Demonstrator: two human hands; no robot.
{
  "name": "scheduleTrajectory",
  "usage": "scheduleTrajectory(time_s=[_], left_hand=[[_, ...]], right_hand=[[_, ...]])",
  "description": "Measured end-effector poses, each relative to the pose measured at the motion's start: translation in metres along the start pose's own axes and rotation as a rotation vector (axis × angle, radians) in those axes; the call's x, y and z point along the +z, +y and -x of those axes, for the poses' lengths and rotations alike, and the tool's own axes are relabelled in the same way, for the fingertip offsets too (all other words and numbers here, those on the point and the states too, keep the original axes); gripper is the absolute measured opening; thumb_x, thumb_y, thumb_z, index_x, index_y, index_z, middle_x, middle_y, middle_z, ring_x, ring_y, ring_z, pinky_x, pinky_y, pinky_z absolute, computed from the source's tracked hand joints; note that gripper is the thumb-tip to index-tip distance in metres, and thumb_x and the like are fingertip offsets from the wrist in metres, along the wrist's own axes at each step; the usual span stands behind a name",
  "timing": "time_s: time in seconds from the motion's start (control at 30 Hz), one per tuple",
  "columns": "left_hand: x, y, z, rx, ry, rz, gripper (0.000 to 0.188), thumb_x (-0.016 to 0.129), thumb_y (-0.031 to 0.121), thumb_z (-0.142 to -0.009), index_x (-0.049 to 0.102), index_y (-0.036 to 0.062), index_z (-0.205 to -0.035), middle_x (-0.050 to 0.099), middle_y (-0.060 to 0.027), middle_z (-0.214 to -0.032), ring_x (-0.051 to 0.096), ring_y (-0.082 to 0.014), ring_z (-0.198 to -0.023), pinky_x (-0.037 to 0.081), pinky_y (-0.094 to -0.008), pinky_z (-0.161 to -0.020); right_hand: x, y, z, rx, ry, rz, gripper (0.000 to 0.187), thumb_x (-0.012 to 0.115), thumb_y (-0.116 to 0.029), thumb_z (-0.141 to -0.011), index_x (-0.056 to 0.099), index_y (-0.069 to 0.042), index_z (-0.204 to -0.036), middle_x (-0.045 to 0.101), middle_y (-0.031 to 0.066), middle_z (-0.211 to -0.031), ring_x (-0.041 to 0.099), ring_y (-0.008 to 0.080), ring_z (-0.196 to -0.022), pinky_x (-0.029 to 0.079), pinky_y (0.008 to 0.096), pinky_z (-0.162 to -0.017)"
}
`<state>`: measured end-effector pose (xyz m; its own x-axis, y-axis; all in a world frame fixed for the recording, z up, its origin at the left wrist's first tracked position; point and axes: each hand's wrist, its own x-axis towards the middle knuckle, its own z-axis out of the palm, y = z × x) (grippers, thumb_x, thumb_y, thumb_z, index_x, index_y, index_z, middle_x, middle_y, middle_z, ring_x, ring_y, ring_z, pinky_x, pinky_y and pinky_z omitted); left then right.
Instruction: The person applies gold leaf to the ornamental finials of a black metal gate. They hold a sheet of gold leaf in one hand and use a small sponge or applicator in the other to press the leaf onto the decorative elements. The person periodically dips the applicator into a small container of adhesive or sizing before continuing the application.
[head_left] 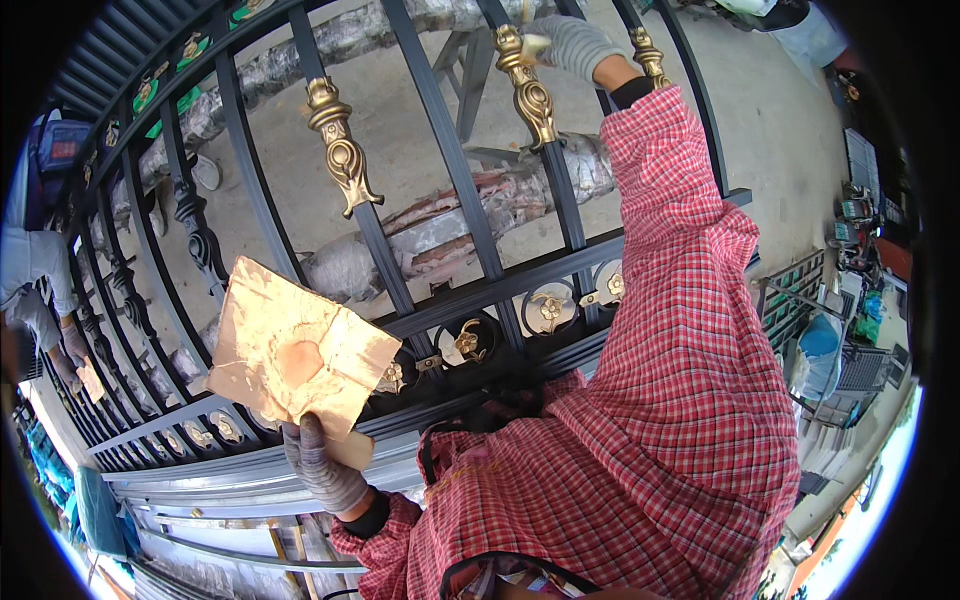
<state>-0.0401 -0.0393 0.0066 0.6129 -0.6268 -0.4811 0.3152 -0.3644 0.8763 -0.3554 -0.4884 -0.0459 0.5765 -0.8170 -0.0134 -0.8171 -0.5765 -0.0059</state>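
My left hand (325,472), in a grey striped glove, grips a square gold-smeared board (255,340) by its near edge. A darker copper-gold patch of paint (301,363) lies in the board's middle. Farther off at the upper right, my gloved right hand (580,48) pinches a small pale pad (536,47), perhaps a sponge. The pad is against the top of a gold-coloured cast ornament (533,100) on a black metal fence bar. Another gold ornament (345,150) sits on a bar to the left, above the board.
The black fence panel (440,130) lies across the view, with gold flower rosettes (466,342) along its near rail. Ornaments farther left (200,230) are black. Wrapped bundles (430,235) lie beneath. At the far left, another person's gloved hand (68,350) is by the bars. Clutter stands at right.
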Motion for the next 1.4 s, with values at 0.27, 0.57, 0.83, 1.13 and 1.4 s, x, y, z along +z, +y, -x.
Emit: scheduleTrajectory(time_s=[0.27,0.57,0.83,1.13,1.4], left_hand=[[0.015,0.007,-0.001,-0.038,-0.062,0.193,0.039,0.058,0.025,-0.075,0.051,0.0005,-0.103,0.053,-0.0073,-0.095,0.05,-0.0148,-0.085,0.039,-0.026,-0.076],[0.01,0.01,0.008,-0.079,-0.097,0.173,0.037,0.059,0.025,-0.074,0.051,0.0002,-0.1,0.055,-0.0072,-0.092,0.053,-0.0147,-0.08,0.042,-0.0257,-0.07],[-0.01,0.01,0.008,-0.092,-0.164,0.297,0.038,0.059,0.021,-0.074,0.05,-0.0013,-0.104,0.056,-0.0067,-0.094,0.053,-0.0132,-0.083,0.041,-0.0241,-0.074],[-0.055,0.009,0.012,-0.075,-0.28,0.415,0.038,0.058,0.02,-0.075,0.048,-0.0001,-0.106,0.056,-0.0067,-0.094,0.055,-0.0135,-0.081,0.043,-0.0232,-0.07],[-0.114,-0.02,0.009,-0.03,-0.336,0.435,0.031,0.057,0.014,-0.076,0.049,-0.0033,-0.102,0.057,-0.0074,-0.093,0.055,-0.0123,-0.08,0.044,-0.0224,-0.071]], right_hand=[[0.015,-0.022,0.065,0.184,0.095,-0.188,0.026,0.058,-0.021,-0.07,0.057,-0.007,-0.091,0.059,0.0142,-0.085,0.056,0.0307,-0.079,0.043,0.0375,-0.068],[0.021,-0.028,0.097,0.321,0.116,-0.33,0.025,0.057,-0.022,-0.07,0.056,-0.005,-0.089,0.058,0.0165,-0.083,0.055,0.0322,-0.079,0.042,0.0377,-0.069],[0.0,-0.108,0.093,0.24,-0.088,-0.644,0.037,0.062,-0.02,-0.07,0.053,-0.001,-0.101,0.058,0.0129,-0.086,0.057,0.0216,-0.077,0.044,0.0285,-0.069],[-0.051,-0.258,0.127,0.174,-0.226,-1.973,0.038,0.061,-0.017,-0.074,0.049,-0.006,-0.108,0.053,0.0027,-0.091,0.052,0.0089,-0.081,0.045,0.0197,-0.062],[-0.083,-0.385,0.167,-0.254,0.061,-1.071,0.033,0.066,-0.009,-0.069,0.052,-0.004,-0.098,0.055,0.0041,-0.087,0.053,0.0114,-0.082,0.044,0.0229,-0.071]])
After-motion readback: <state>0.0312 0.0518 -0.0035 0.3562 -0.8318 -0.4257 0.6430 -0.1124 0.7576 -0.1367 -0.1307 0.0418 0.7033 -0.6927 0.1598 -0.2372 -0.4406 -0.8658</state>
